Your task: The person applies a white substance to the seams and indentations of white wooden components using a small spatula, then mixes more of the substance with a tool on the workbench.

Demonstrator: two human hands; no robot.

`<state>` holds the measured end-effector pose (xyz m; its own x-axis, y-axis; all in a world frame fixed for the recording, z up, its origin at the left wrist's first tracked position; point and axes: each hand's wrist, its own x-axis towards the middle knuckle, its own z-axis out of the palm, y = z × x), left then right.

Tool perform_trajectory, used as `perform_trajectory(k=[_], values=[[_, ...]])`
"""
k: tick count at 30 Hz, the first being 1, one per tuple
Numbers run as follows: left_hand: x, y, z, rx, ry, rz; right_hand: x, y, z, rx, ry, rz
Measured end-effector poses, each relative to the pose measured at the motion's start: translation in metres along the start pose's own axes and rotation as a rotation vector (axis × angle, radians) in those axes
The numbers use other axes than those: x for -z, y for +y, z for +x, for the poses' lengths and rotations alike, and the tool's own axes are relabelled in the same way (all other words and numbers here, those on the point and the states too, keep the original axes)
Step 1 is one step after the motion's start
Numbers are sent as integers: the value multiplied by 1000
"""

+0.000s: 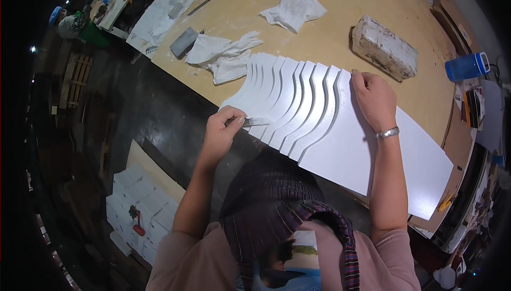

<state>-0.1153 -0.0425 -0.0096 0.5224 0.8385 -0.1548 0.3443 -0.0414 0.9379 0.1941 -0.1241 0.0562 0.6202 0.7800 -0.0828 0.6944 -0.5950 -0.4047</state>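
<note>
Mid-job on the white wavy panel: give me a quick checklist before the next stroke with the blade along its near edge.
1. Tool held firmly: ok. The left hand pinches a small metal blade against the white wavy panel.
2. Panel steadied: ok. The right hand lies flat on its upper face.
3. Panel supported: not ok in part. Its near edge overhangs the wooden table.
4. Rags out of the way: ok. The white rags lie beyond the panel's far end.
5. Blade edge condition: cannot tell, too small.
</note>
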Motion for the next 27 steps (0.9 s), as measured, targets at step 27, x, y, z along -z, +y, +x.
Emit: perform_trajectory(k=[27], values=[[-12, -3, 13, -127, 38, 60, -3, 5, 2, 42, 42, -8]])
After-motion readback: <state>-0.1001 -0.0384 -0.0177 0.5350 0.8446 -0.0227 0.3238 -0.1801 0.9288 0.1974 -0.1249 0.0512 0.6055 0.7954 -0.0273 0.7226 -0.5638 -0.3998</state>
